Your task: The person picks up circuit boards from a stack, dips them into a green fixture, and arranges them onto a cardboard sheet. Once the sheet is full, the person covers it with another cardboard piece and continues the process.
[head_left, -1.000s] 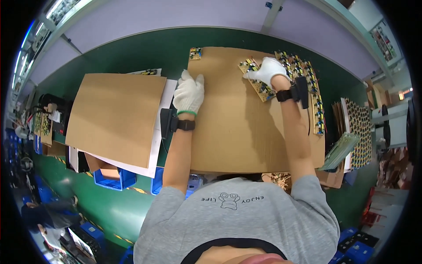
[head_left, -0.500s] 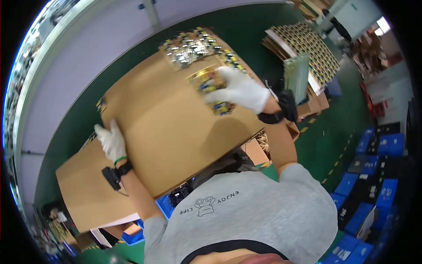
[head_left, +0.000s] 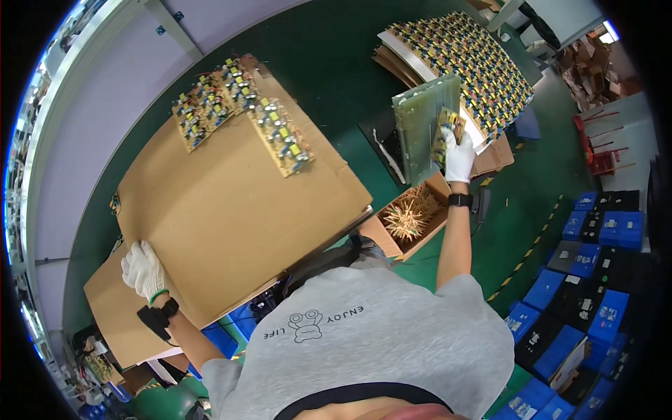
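My right hand [head_left: 459,155], in a white glove, is closed on a populated circuit board [head_left: 448,129] held upright. The board is close beside a stack of translucent greenish panels [head_left: 420,133] standing on edge; I cannot tell if they touch. My left hand [head_left: 145,271], also gloved, lies with its fingers stretched out on the left edge of a large cardboard sheet [head_left: 231,217] and holds nothing. On the far end of that sheet lie circuit boards with yellow and silver parts: one group [head_left: 203,112] at the left and a strip [head_left: 283,136] at the right.
A tall stack of layered circuit boards [head_left: 465,66] stands at the far right. Below the panels, an open carton [head_left: 413,217] holds many thin tan pieces. Another cardboard sheet [head_left: 119,308] lies at the left. Blue and black bins [head_left: 588,294] line the floor at right.
My right hand has carried the circuit board from above the cardboard sheet rightward to the greenish panels. My left hand has slid slightly nearer along the sheet's edge. The whole view has shifted.
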{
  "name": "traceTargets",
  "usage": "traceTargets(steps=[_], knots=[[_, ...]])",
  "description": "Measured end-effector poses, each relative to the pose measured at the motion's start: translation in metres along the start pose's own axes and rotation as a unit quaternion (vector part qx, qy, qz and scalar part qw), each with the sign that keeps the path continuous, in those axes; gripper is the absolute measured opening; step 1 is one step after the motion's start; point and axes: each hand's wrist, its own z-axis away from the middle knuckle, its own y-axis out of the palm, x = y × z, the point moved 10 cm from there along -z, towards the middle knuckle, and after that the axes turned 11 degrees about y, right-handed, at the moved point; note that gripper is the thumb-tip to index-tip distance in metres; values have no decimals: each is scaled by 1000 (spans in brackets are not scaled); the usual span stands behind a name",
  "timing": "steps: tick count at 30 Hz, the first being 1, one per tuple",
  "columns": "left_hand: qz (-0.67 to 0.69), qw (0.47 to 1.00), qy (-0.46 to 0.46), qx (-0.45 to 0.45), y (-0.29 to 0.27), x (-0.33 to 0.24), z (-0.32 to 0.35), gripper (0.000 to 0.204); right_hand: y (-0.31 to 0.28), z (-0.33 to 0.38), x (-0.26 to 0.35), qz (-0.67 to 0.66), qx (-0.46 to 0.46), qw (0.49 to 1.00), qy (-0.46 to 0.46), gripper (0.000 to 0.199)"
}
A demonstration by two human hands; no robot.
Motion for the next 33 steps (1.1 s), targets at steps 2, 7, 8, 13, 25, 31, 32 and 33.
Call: traceTargets(steps=[2, 7, 8, 13, 25, 31, 32, 33], knots=[[12, 998, -44, 52, -6, 1, 19, 39, 2, -3, 51, 64, 21, 997, 36, 36], [-10, 994, -69, 90, -49, -29, 35, 47, 8, -3, -18, 70, 0, 995, 68, 36], [-4, 991, -78, 111, -55, -32, 39, 49, 6, 10, -30, 82, 9, 994, 77, 35], [0, 985, -98, 139, -79, -47, 53, 53, -11, 24, -28, 11, 22, 999, 48, 19], [146, 977, -68, 141, -90, -115, 66, 52, 13, -3, 35, -11, -43, 990, -136, 12], [218, 976, -13, -15, -138, -186, 46, 36, 14, -2, 52, -13, -62, 982, -178, 14], [246, 967, 10, -63, -152, -200, 42, 34, 17, -5, 55, -13, -57, 982, -180, 14], [272, 955, 32, -112, -165, -213, 39, 31, 18, -10, 58, -20, -50, 984, -170, 16]])
